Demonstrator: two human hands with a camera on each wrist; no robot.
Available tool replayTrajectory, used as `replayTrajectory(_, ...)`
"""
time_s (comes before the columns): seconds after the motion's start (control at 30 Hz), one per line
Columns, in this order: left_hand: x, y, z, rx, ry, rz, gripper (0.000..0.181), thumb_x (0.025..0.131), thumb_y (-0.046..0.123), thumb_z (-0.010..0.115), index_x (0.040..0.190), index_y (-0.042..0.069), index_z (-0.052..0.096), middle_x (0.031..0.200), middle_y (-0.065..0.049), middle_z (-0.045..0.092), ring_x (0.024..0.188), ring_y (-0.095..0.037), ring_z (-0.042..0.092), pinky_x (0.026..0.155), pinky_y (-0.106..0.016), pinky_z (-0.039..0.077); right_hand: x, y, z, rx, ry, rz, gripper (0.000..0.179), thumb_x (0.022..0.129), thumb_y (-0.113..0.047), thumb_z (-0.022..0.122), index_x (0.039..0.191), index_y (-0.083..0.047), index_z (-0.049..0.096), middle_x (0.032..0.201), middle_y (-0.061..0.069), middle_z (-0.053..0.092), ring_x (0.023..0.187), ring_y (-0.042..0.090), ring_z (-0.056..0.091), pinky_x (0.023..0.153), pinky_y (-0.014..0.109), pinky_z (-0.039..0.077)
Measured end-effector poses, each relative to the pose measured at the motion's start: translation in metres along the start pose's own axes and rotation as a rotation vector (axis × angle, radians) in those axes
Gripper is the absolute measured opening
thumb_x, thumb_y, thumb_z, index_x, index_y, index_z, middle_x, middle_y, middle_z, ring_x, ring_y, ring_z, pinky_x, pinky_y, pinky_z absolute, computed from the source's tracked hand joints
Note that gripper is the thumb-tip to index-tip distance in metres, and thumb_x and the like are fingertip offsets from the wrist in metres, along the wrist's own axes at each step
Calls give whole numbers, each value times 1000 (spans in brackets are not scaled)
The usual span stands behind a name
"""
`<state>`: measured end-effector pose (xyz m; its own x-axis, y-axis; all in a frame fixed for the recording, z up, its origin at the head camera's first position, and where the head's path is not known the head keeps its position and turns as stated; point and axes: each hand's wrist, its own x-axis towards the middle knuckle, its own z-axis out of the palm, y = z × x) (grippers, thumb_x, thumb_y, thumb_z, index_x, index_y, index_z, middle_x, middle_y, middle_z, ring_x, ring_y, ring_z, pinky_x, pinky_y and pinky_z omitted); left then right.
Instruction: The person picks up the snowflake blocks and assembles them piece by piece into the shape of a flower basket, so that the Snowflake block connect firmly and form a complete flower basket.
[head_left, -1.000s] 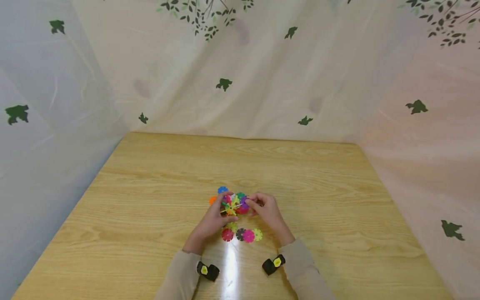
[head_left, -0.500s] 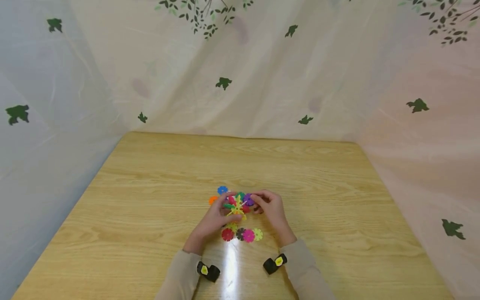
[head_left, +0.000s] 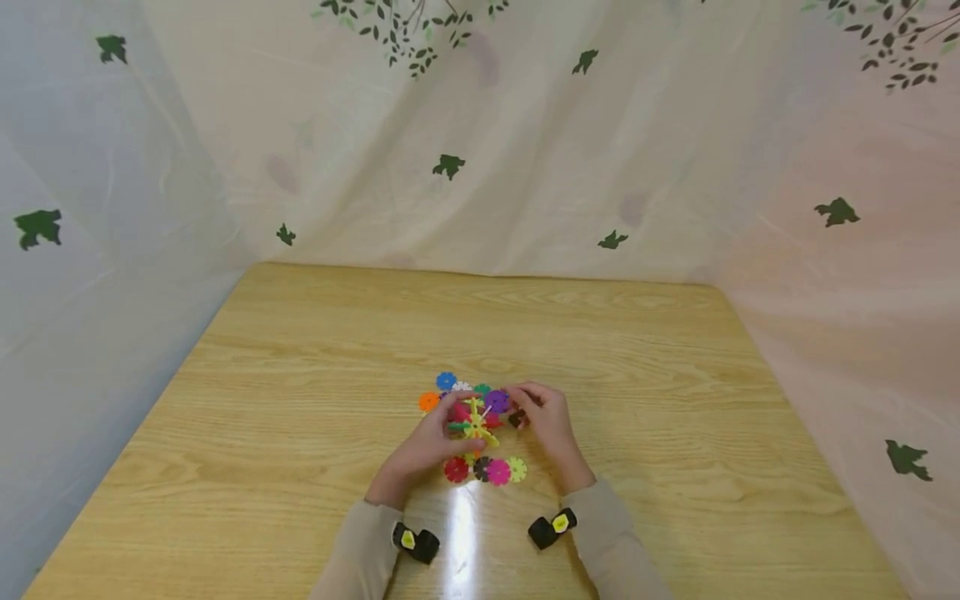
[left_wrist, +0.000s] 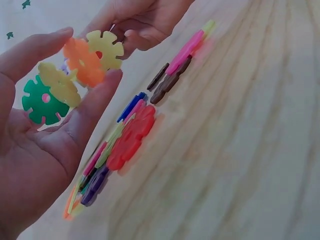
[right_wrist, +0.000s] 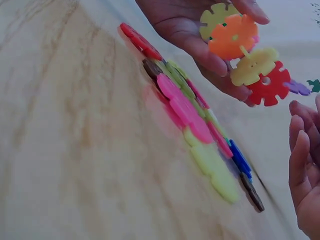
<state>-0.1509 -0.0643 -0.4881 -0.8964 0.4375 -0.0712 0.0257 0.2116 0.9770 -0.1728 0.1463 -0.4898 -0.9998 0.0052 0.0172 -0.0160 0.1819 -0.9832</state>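
Note:
My left hand (head_left: 431, 437) holds a cluster of interlocked notched plastic discs between thumb and fingers, above the table. In the left wrist view the cluster shows an orange disc (left_wrist: 84, 62), yellow discs (left_wrist: 59, 84) and a green disc (left_wrist: 44, 102). A red disc (right_wrist: 269, 85) and a purple disc (right_wrist: 298, 88) stick out on its right side in the right wrist view. My right hand (head_left: 547, 421) is beside the purple disc, fingers loosely bent. In the right wrist view its visible fingertips (right_wrist: 298, 111) are just off that disc.
Loose notched discs lie on the wooden table (head_left: 637, 358) under and around the hands: a blue disc (head_left: 446, 381), an orange disc (head_left: 429, 402), a red disc (head_left: 456, 470), a pink disc (head_left: 498, 472) and several more. A patterned cloth (head_left: 525, 208) surrounds the table.
The cluster has shifted slightly right and turned in my left hand. My right fingers, earlier pinching the purple disc, have moved off to its right edge, leaving it on the cluster.

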Motion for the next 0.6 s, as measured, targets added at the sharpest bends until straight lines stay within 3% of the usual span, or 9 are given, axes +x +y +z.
replayTrajectory(0.23,2,-2,-1,-25,145,-7,68,83,14,76,141,14,41,126,-16,50,118,-32,51,105,-53,43,4,14,-27,-360,-120,-70,21,87,-19,72,106,-9,74,100,8,73,88,15,63,73,20,52)
replayTrajectory(0.37,1,-2,1,-34,173,-10,67,83,13,76,141,14,42,123,-15,51,119,-32,50,108,-59,38,2,16,-34,-529,-192,-112,25,82,-19,78,105,-11,73,100,4,69,89,15,60,78,27,52)
replayTrajectory(0.5,1,-3,2,-43,167,-14,68,83,15,76,141,16,41,126,-17,49,123,-36,48,109,-61,37,2,16,-34,-613,-232,-121,25,80,-20,80,103,-14,72,100,2,64,87,14,55,78,28,49)
replayTrajectory(0.6,0,-4,2,-53,160,-14,68,83,15,76,141,16,39,132,-19,47,130,-40,43,111,-62,33,3,15,-32,-570,-217,-99,18,82,-16,77,98,-12,69,95,2,65,82,12,56,74,24,49)
